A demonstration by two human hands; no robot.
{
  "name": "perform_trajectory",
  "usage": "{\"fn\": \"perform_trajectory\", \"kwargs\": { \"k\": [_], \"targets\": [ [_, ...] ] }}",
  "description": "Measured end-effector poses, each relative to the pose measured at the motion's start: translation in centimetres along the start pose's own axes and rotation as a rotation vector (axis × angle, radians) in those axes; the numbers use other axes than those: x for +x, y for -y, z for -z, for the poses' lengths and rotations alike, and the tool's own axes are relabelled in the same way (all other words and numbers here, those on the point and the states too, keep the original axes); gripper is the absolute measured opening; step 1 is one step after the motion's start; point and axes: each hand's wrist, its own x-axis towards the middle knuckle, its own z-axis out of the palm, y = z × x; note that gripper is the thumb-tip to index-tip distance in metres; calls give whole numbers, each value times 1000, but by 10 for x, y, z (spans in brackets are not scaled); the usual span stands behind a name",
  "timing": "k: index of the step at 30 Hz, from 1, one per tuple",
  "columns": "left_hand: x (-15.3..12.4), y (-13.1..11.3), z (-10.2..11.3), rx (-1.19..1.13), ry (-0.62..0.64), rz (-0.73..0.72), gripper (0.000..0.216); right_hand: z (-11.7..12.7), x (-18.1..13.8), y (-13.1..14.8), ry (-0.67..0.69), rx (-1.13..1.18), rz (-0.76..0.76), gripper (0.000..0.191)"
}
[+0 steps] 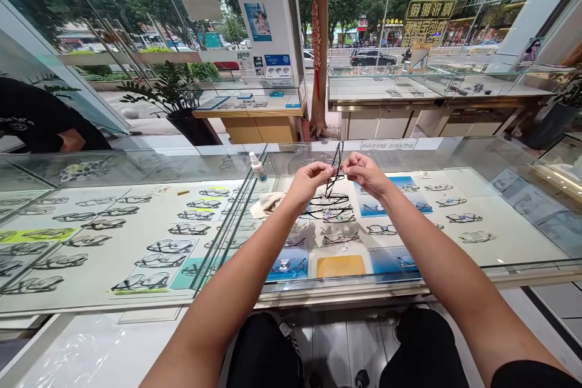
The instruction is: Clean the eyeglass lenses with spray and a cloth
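Observation:
Above the glass counter, a pair of dark-framed eyeglasses (335,174) is held up edge-on between my hands. The thumb and fingers of my left hand (311,180) pinch it from the left. My right hand (367,174) is closed at its right side, with the fingertips pressed together against the frame. Just below lie several dark eyeglasses (330,213); whether they rest on the glass or under it I cannot tell. Left of my left forearm sit a crumpled beige cloth (266,206) and a white spray bottle (257,167), which stands upright.
The glass display counter (273,286) spans my front, with rows of eyeglasses (168,247) inside. A yellow pad (341,266) and blue display cards (393,197) lie among them. A person in black (50,115) leans at the far left. Beyond stand a potted plant (182,112) and more showcases (377,94).

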Motion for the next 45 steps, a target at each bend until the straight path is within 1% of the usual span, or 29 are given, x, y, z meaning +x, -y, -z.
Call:
{"fn": "perform_trajectory", "kwargs": {
  "k": [6, 10, 16, 21, 25, 28, 34, 39, 45],
  "targets": [
    [-2, -5, -3, -49, -41, 53, 61, 0, 2, -4, -41, -58, 8, 65],
    [-3, -9, -5, -30, -27, 61, 60, -2, 2, -5, -42, -65, 20, 64],
    [-2, -5, -5, -18, -17, 72, 62, -5, 0, 1, -76, -73, 51, 68],
    [-4, -6, -5, 11, 22, 82, 59, -3, 0, 2, -89, -60, 63, 63],
    [-4, -4, -4, 57, 31, 54, 57, -2, 0, 2, -72, -54, 55, 62],
    [-1, 0, -3, 116, 34, -1, 53, -2, 0, 2, -47, -53, 43, 63],
    [-1, 1, -1, 216, 29, -100, 45, -2, 1, 1, -32, -74, 55, 56],
    [-3, -4, -2, 300, 18, -128, 44, 1, 3, -1, -39, -86, 60, 51],
    [-2, -6, 1, 338, 27, -146, 47, 3, 4, -2, -46, -93, 60, 45]
  ]
}}
